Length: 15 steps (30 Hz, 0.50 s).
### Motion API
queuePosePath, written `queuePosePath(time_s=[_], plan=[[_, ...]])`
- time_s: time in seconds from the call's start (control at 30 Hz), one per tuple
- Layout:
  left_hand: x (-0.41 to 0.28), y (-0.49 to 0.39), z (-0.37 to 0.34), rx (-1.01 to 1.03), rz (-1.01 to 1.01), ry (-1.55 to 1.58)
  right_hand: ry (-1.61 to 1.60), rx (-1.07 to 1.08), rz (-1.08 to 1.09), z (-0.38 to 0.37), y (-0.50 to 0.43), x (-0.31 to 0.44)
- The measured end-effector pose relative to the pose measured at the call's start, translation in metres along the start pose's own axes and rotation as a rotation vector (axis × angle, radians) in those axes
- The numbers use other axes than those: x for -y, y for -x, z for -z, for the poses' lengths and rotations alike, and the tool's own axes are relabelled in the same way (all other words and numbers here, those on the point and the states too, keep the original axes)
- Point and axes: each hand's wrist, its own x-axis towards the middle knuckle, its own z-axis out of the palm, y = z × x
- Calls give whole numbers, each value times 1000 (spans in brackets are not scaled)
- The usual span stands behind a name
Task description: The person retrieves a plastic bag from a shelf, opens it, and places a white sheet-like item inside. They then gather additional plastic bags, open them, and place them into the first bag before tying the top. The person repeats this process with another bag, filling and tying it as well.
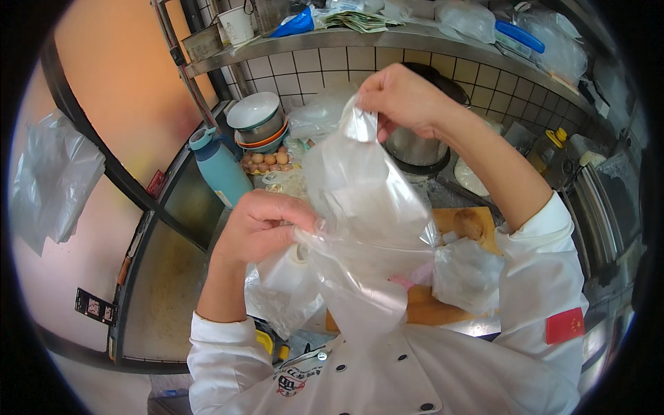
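A clear plastic bag (371,197) hangs between my two hands in front of my white jacket. My left hand (262,225) pinches its edge at the centre-left, thumb against the fingers. Higher up, my right hand (397,104) grips the bag's upper end. Behind and below the bag lies a wooden board (446,308), partly hidden by it. A further clear plastic bag (469,275) rests over the board's right part, and more crumpled clear plastic (282,301) lies under my left hand. Something pink (412,277) shows beside the held bag; I cannot tell what it is.
A light blue jug (220,166) stands left, beside eggs in a tray (267,160) and stacked bowls (254,111). Behind my right hand is a metal pot (417,148). A metal shelf (321,39) crosses above, holding bags and a cup. An oil bottle (547,150) stands right.
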Motion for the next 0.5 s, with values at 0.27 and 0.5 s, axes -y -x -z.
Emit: queuePosePath(time_s=[0.27, 0.5], plan=[[-11, -4, -3, 202, -108, 227, 188, -259, 336, 15, -11, 36], [-9, -2, -8, 158, 19, 2, 240, 51, 409, -35, 4, 30]])
